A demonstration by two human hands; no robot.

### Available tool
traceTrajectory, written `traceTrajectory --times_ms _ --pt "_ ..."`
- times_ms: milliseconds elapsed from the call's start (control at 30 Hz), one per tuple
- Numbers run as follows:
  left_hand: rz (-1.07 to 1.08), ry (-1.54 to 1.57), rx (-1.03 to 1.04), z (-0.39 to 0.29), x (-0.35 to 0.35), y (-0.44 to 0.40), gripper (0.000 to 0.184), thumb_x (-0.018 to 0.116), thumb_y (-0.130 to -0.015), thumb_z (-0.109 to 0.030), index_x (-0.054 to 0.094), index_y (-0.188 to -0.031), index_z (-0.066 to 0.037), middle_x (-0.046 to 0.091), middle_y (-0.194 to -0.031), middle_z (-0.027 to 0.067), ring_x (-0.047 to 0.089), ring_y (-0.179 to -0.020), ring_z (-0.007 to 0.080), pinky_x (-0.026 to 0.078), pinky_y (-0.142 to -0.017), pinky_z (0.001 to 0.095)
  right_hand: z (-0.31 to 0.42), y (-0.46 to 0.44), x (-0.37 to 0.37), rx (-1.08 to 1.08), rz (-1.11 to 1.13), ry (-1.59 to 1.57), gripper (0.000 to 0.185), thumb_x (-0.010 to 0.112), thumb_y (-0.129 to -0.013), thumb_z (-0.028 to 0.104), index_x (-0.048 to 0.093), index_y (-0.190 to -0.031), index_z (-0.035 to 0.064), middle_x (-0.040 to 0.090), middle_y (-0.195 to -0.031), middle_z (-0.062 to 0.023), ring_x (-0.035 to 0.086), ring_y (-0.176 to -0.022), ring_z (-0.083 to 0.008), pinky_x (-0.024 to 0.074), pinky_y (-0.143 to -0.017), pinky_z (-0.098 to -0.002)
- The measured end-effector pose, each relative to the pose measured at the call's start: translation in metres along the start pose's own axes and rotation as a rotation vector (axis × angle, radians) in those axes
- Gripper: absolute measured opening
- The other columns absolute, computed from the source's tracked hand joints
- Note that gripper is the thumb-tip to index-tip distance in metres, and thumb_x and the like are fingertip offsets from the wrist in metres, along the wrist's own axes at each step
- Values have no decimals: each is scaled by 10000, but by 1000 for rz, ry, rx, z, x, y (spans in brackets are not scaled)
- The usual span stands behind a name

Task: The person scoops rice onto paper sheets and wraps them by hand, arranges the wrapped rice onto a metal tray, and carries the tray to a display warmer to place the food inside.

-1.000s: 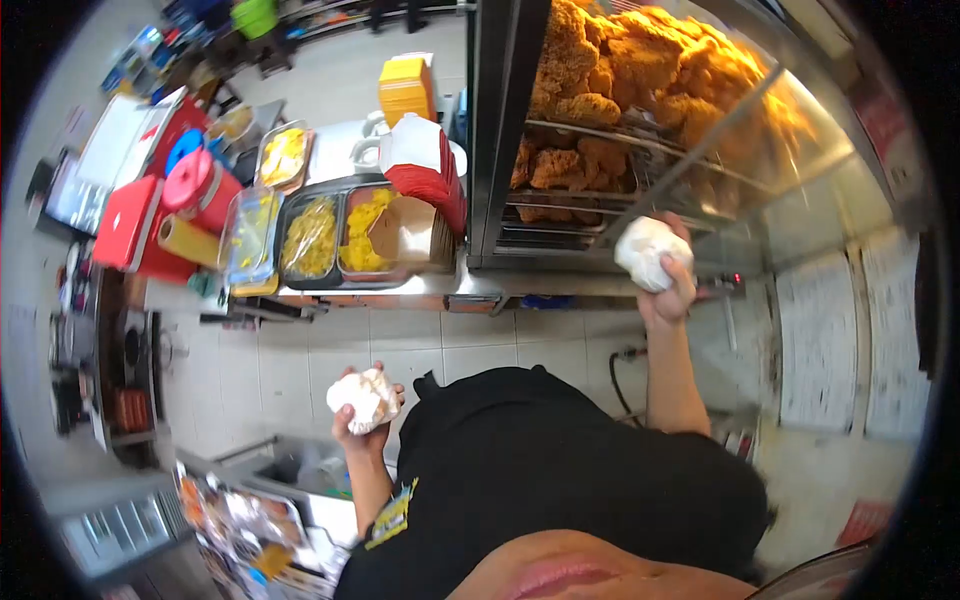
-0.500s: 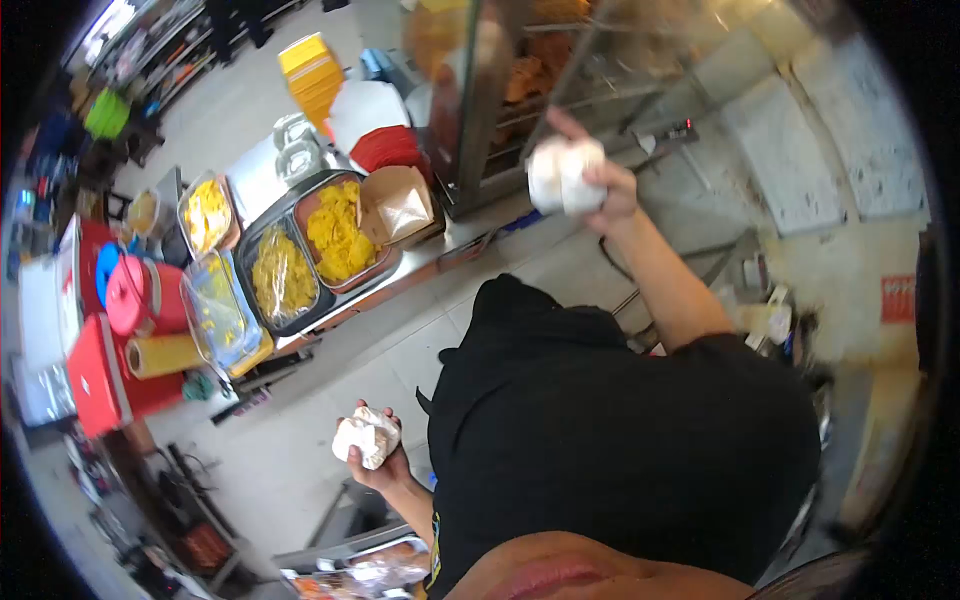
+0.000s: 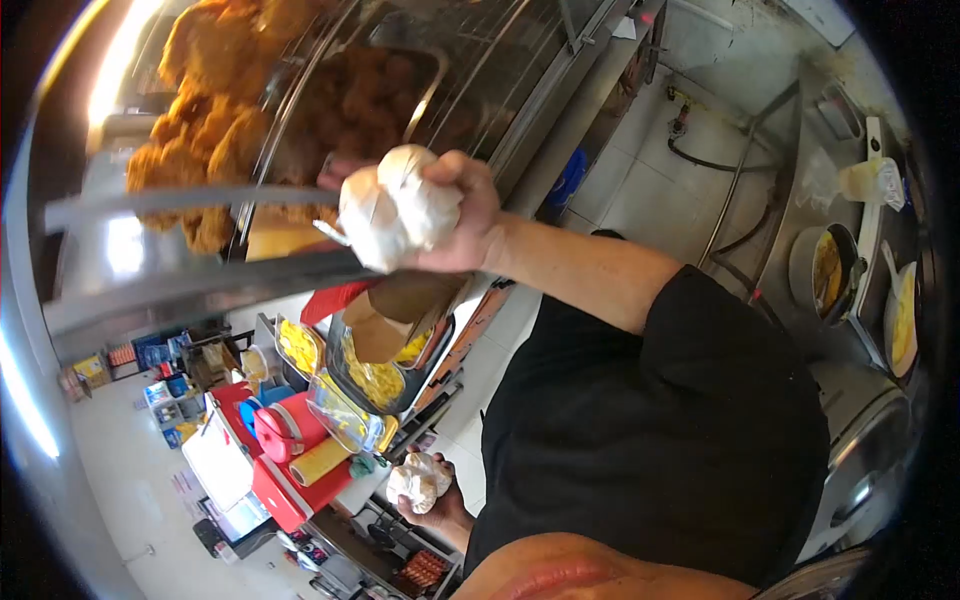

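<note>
My right hand (image 3: 460,215) is closed around two rounded white wrapped bundles (image 3: 400,205) with pale tan patches; what is inside them cannot be made out. The hand is raised in front of the lit display case (image 3: 330,110), where piles of fried chicken (image 3: 205,150) show. Blurred metal bars (image 3: 180,205) of the case cross just behind the bundles. Lower down, near my body, my left hand (image 3: 445,505) is closed around another white wrapped bundle (image 3: 418,482), held apart from any surface.
Below the case, a counter carries a brown paper box (image 3: 375,325), trays of yellow food (image 3: 375,375), a glass dish (image 3: 340,410) and a pink-red jug (image 3: 285,425). Red coolers (image 3: 280,495) stand beyond. On the right are a stove (image 3: 785,235) and a pot (image 3: 822,270).
My view has turned toward the display case. My right hand has moved the white bundles leftward, up in front of the fried chicken. My left hand still holds its bundle.
</note>
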State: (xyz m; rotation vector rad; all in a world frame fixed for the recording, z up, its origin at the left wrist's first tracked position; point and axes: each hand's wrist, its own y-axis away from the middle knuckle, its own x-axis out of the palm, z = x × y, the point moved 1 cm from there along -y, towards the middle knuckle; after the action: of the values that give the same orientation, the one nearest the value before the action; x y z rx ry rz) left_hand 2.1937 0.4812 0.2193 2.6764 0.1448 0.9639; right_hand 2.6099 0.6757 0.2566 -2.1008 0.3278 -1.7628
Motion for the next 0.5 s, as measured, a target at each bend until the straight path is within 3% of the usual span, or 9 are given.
traceTrajectory --times_ms 67,133,200,233,267,333,500 --pt "-8 -28 -11 3 17 0 657 733 -793 -431 564 -1388 -207 523 -1440 138 606 -1095 428 536 -898 514 -7 5 14 11 -11 -144 681 668 -740 312 599 -1344 6 653 -1302 -162 633 -1189 -330 463 -1078 -512" --pt "87 4 -65 36 40 -17 680 732 -786 -463 557 -1402 -237 485 -1463 128 591 -1107 414 530 -897 505 -6 -2 -28 31 245 -129 644 665 -763 275 597 -1346 11 648 -1307 -167 636 -1179 -318 463 -1080 -473" --pt "88 -34 -62 40 46 -20 697 725 -780 -494 549 -1416 -270 469 -1463 121 579 -1115 405 525 -892 501 -13 1 -13 89 131 -224 637 658 -783 234 568 -1378 23 636 -1320 -173 629 -1190 -305 452 -1090 -440" --pt "89 -58 -82 44 51 -22 704 724 -778 -503 547 -1420 -274 473 -1459 121 581 -1108 405 523 -886 497 -13 1 -8 84 158 -247 678 649 -793 225 515 -1429 32 637 -1304 -185 627 -1190 -299 436 -1100 -439" --pt "90 -82 -101 46 58 -23 711 722 -776 -511 545 -1424 -279 476 -1455 120 583 -1102 405 522 -880 493 -19 -2 -15 104 165 -212 894 685 -779 273 332 -1576 75 559 -1424 -136 552 -1285 -278 382 -1134 -462" --pt "105 -97 -109 61 83 -20 703 723 -775 -517 553 -1417 -287 476 -1454 119 584 -1089 396 519 -870 481 -15 1 -17 77 260 -219 696 651 -839 211 448 -1482 39 608 -1350 -146 583 -1250 -278 417 -1111 -431" --pt "33 -93 -144 72 121 -33 699 721 -768 -544 570 -1399 -285 494 -1425 116 578 -1054 376 510 -870 473 -7 -2 -8 114 232 -296 769 662 -854 204 364 -1548 59 586 -1349 -107 557 -1241 -246 394 -1114 -405"
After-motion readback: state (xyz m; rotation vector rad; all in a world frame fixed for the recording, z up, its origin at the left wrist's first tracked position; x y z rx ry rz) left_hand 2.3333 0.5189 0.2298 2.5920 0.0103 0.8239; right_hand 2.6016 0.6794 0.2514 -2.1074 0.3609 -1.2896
